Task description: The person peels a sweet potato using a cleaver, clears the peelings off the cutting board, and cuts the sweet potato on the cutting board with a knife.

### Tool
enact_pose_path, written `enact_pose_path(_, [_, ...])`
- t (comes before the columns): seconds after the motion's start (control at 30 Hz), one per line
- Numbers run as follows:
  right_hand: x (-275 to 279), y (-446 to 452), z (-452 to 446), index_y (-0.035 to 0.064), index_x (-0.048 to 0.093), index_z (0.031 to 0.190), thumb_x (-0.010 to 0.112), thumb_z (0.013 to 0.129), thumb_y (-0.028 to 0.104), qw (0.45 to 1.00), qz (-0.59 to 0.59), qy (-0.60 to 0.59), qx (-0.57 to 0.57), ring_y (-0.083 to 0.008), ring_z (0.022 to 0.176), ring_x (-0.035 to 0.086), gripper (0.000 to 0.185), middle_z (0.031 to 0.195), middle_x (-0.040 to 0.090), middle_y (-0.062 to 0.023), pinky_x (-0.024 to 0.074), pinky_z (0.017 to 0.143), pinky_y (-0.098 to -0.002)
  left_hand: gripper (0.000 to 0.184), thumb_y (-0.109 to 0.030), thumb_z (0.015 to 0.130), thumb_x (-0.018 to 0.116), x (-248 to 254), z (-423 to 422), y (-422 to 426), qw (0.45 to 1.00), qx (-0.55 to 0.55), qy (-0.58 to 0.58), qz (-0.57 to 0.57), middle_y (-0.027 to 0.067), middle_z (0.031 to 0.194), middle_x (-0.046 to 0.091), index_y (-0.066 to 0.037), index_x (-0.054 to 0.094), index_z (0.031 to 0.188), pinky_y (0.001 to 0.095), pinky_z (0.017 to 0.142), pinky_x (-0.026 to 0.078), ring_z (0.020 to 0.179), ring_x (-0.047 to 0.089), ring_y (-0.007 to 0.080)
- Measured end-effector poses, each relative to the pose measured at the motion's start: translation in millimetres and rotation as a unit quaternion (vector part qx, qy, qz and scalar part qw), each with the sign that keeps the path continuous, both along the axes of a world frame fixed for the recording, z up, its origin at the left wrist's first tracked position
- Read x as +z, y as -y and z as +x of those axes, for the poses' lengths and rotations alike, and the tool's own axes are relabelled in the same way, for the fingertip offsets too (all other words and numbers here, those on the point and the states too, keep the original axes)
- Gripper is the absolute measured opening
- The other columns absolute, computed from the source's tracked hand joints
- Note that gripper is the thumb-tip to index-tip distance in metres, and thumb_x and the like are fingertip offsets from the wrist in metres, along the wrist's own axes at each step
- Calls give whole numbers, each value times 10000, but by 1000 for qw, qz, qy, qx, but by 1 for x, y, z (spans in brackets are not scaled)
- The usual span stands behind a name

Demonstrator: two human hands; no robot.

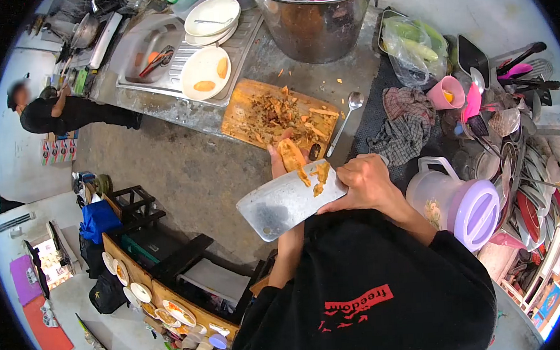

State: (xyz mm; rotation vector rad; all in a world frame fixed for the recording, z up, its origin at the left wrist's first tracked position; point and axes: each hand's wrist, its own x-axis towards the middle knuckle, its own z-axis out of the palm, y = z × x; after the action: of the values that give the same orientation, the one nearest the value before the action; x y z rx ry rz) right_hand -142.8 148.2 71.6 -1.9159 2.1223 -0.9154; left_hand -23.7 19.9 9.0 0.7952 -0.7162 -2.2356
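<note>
1. Two bare hands are at work: the left hand [278,167] grasps one orange-fleshed tuber, probably a peeled sweet potato [290,156], and the right hand [367,181] is clenched around the handle of one cleaver [282,204].
2. The sweet potato sits in the left hand's grip, by the near edge of one wooden cutting board [236,115]. The cleaver's broad blade slants just beside it, in front of the left wrist; whether the edge touches the flesh, I cannot tell.
3. Handling, as I judge it: the sweet potato should be firm, fairly light and slick where bare, more apt to slip than to crush. Hold it by its flanks, towards the end away from the blade, fingertips tucked clear.
4. The cleaver is likely stiff and blade-heavy, best held at the handle close to the blade. Orange scraps [320,176] cling to its face, suggesting damp, sticky flesh.
5. Counted nearby: two orange pieces [204,86] on one white plate [204,63], one metal spoon [355,100] beside the board, and peelings [283,116] too many to count.
6. Farther off: one large metal pot [316,30], one pink cup [443,94], one lilac-lidded pitcher [435,197], two checked cloths [401,139] and one other person [48,114].
</note>
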Motion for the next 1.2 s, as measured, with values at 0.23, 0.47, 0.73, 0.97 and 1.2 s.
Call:
enact_pose_path(0.23, [0,-5,3,45,542,488,759,540,643,1000,2,11,0,-247,427,566,638,467,532,-76,457,436,-342,693,-632,936,242,13,3,1,997,-44,-21,57,70,670,512,-31,483,1181,232,436,390,486,448,115])
enact_pose_path(0.47, [-3,-5,5,45,547,493,765,534,635,1000,-11,-3,-12,-242,426,568,631,466,531,-78,458,434,-341,631,-636,929,280,10,5,1,996,-89,-3,16,54,689,508,-76,494,1127,231,464,406,516,475,112])
enact_pose_path(0.73, [-6,0,6,69,513,484,793,468,616,999,-49,-11,-19,-205,413,515,614,459,476,-31,420,431,-308,553,-564,961,299,1,1,-6,999,-52,-4,-15,58,669,537,-65,502,1088,238,483,420,529,492,123])
enact_pose_path(0.97, [0,3,7,57,537,498,771,512,634,999,-37,-5,-15,-216,429,549,623,467,511,-50,441,444,-322,566,-552,965,307,-1,2,-4,998,-56,-39,15,49,662,522,-37,499,1096,244,495,414,539,476,118])
enact_pose_path(1.2, [-5,-1,6,38,580,531,756,543,641,1000,0,8,-16,-232,446,577,628,487,552,-71,461,461,-341,574,-539,971,295,14,5,-2,999,-40,14,2,43,673,525,-25,525,1083,243,503,416,555,482,114])
